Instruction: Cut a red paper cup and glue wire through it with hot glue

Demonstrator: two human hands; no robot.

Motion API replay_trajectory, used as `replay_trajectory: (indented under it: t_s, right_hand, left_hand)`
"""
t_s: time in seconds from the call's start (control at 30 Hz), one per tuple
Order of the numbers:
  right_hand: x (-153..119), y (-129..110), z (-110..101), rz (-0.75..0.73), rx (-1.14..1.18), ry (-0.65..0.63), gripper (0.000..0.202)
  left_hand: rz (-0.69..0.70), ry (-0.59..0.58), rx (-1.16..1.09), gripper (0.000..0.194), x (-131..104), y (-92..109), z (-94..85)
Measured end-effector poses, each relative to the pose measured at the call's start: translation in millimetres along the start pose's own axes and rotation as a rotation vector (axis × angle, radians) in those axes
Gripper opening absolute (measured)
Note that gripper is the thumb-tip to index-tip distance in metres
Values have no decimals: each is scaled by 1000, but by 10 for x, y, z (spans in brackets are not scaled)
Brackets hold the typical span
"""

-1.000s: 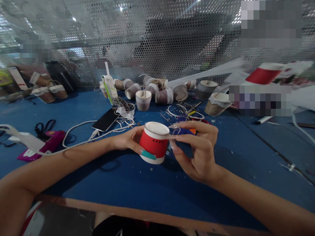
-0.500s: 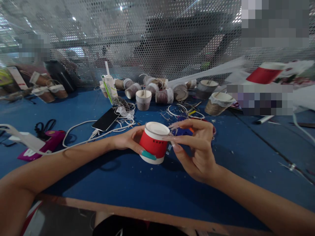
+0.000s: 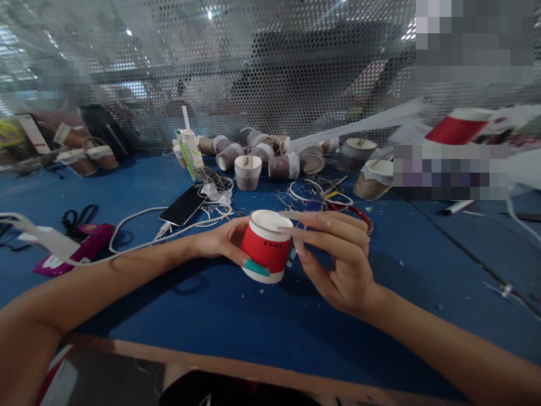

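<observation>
My left hand [image 3: 226,242] is wrapped round a red paper cup [image 3: 270,251] with white ends and small dark lettering. The cup tilts slightly above the blue table, its white round end facing up and a thin greyish band along the upper edge. Teal shows on my left thumbnail, lying across the cup's front. At the cup's upper right edge, my right hand [image 3: 342,254] has its long-nailed fingertips close together, with index and middle nails over the rim and the thumb just below. Whatever lies between those fingertips is too small to make out.
Several twine-wrapped cups [image 3: 284,166] stand and lie along the perforated metal screen [image 3: 270,73]. A phone [image 3: 183,206] on a white cable, cord scraps, a drink carton [image 3: 192,151] and a purple tool [image 3: 78,248] lie left. Red-handled scissors [image 3: 364,217] are partly behind my right hand.
My right index and middle fingers have straightened and moved left, over the cup's upper rim. My left hand keeps its hold on the cup, which stays in nearly the same place.
</observation>
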State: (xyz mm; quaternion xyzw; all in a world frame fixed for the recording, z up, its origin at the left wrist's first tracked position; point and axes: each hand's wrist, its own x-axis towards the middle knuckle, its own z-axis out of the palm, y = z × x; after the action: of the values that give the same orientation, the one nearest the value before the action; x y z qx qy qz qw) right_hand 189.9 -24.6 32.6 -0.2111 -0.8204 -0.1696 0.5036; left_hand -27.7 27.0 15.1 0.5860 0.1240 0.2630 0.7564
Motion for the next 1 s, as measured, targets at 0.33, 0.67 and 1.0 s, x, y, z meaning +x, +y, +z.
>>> replay_trajectory:
  t_s: [0.33,0.67,1.0]
  right_hand:
    - [-6,-34,-22,-1,-59,-136,38]
    - [9,-38,-37,18,-85,-168,45]
    - [-8,7,-14,66,-39,-107,51]
  left_hand:
    - [-20,-41,20,65,-2,-35,-52]
    - [-5,-39,34,63,-6,-40,-48]
    - [-25,-51,52,65,-9,-17,-44]
